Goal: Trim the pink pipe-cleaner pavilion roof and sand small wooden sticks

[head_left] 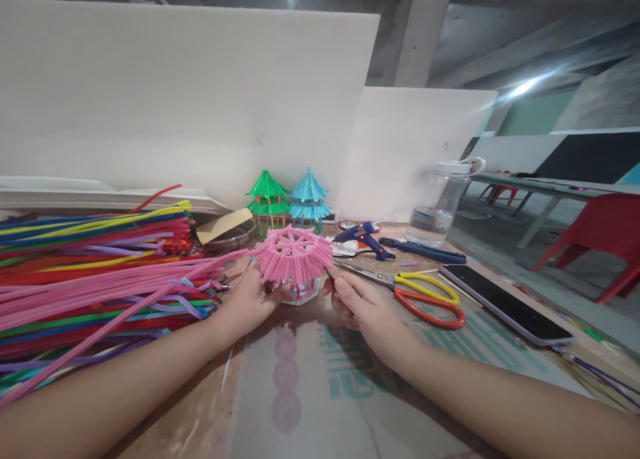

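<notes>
A small pavilion model with a pink pipe-cleaner roof (pixel 296 256) stands in front of me, its lower part pale and see-through. My left hand (pixel 255 299) is closed on its left side, with the thumb at the lower front edge. At the right of the roof, my right hand (pixel 353 299) pinches a thin dark tool (pixel 329 272), whose tip reaches the roof's edge. What kind of tool it is, I cannot tell. Just beyond that hand lie scissors (pixel 425 292) with one yellow and one red handle. A pink pipe cleaner (pixel 220 259) stretches left from the roof.
Bundles of coloured pipe cleaners (pixel 100 279) cover the left side. Behind stand a green pavilion (pixel 269 199) and a blue pavilion (pixel 309 196). To the right are a glue gun (pixel 364 236), dark blue pliers (pixel 425 249), a water bottle (pixel 435 206) and a phone (pixel 505 302).
</notes>
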A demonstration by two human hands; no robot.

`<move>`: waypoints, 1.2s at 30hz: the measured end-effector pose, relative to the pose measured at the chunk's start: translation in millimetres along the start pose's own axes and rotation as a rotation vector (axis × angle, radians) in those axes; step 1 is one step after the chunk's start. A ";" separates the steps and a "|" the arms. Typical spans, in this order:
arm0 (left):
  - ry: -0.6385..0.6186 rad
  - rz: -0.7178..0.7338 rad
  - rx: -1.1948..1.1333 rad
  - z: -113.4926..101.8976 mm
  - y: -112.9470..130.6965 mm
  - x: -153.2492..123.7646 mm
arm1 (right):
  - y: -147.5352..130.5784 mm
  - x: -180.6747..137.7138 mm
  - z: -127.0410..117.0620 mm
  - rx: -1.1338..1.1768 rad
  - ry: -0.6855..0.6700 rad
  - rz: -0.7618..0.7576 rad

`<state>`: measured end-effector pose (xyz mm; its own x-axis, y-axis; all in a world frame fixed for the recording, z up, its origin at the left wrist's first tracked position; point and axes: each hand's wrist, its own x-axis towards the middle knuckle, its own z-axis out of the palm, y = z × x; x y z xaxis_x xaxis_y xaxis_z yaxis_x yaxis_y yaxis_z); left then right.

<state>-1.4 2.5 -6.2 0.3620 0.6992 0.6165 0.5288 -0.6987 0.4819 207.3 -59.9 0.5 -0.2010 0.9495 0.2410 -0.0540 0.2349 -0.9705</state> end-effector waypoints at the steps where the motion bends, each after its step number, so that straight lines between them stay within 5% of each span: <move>1: 0.004 0.001 0.002 0.1 -0.2 -0.1 | 0.4 0.2 0.1 -0.005 -0.002 -0.005; 36: 0.043 0.027 0.003 2.7 -3.0 -0.8 | 1.3 1.0 -0.5 -0.048 0.014 -0.007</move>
<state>-1.2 4.5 -9.8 0.3430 0.6732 0.6551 0.5217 -0.7165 0.4632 207.5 -58.6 -0.5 -0.1868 0.9505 0.2484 -0.0084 0.2513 -0.9679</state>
